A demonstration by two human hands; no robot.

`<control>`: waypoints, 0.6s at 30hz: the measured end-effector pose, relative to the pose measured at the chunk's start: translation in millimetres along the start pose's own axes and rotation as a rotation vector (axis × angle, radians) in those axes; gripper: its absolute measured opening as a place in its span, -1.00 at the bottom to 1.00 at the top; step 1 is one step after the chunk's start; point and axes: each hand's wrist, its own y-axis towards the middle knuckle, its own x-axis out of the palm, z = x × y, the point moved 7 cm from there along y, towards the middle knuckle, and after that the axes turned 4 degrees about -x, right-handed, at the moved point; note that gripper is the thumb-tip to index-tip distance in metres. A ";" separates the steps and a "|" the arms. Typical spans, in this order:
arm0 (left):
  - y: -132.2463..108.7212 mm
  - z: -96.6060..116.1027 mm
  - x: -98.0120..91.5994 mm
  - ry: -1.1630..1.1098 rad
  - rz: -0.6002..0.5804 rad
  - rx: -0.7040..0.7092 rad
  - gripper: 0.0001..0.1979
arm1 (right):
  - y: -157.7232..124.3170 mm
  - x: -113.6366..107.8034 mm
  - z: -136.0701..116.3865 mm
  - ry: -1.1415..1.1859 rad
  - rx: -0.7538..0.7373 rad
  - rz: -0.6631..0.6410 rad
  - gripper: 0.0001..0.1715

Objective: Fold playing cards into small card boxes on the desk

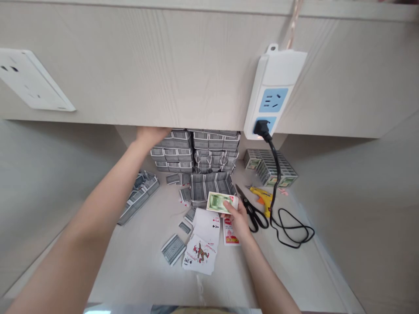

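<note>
My right hand (240, 219) grips a green-and-white card (214, 202), thumb on top, above the bench. Just behind it sits a tray made of grey patterned playing cards (198, 188). Below and to the left lie loose playing cards, a joker (200, 255) face up among them. A red-and-white poker card box (231, 234) is partly under my right wrist. My left hand (151, 136) reaches up behind the lower edge of the shelf panel, beside the stacked card trays (216, 140); its fingers are hidden.
Black-handled scissors (253, 213) and a yellow glue gun (266, 198) lie on the right. A black cord (274, 174) hangs from the power strip (276, 87) and coils on the bench. A block of boxed items (276, 168) stands at the back right, another card tray (140, 196) at left.
</note>
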 end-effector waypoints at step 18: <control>-130.1 -36.5 -15.3 0.321 0.317 0.454 -0.69 | -4.6 10.7 1.4 0.042 0.053 -0.083 -0.63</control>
